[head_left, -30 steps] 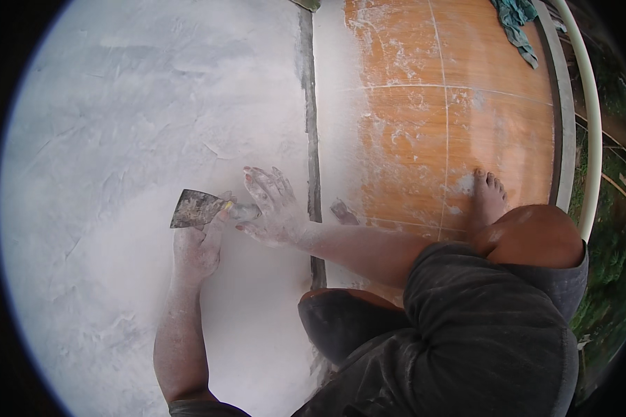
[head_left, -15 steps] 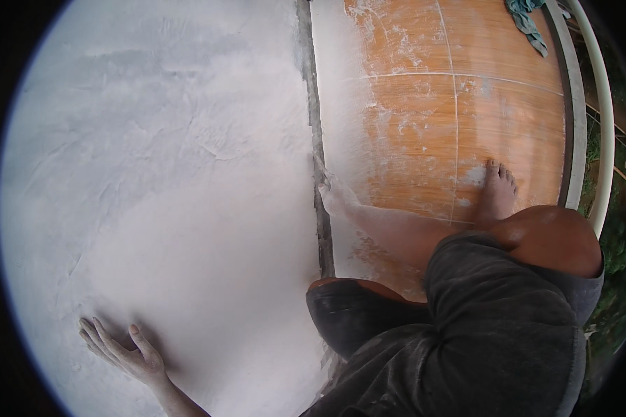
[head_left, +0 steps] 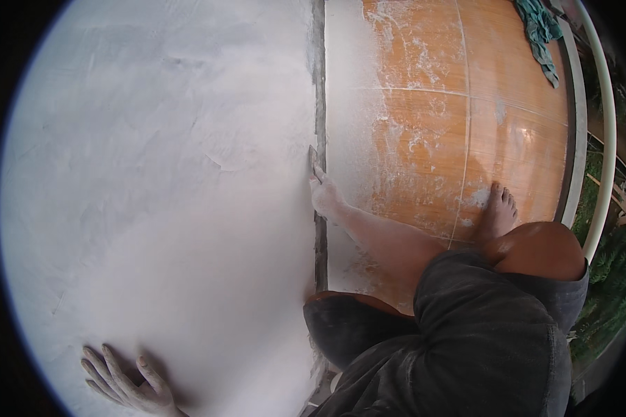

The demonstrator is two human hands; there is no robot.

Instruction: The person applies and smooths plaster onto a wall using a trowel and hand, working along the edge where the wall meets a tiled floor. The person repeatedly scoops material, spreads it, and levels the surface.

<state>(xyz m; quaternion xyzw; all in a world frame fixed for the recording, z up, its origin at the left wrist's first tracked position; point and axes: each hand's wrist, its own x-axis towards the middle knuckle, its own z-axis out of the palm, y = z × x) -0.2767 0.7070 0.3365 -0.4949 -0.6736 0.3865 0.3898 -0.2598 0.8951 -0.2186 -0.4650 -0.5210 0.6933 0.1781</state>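
My left hand (head_left: 132, 383), coated in pale dust, is open with its fingers spread against the white, powdery wall (head_left: 188, 208). It holds nothing. Farther ahead, my right hand (head_left: 325, 197) is closed at the low edge of the wall, white with dust up the forearm. From its fingers a thin grey flat piece (head_left: 314, 158) sticks out, seen nearly edge-on against the wall; its exact kind does not show. A dark grey strip (head_left: 320, 104) runs along the foot of the wall, partly behind this hand.
Orange tiled floor (head_left: 424, 139) on the right carries white powder and smears. My bare foot (head_left: 499, 212) stands on it beside my bent knees. A green cloth (head_left: 540, 35) lies at the far right, near a ledge and a pale rail (head_left: 607, 139), with plants beyond.
My right hand has shifted slightly left, onto the wall side of the dark strip. My left hand appears lower in view, still spread. The whole view has shifted a little.
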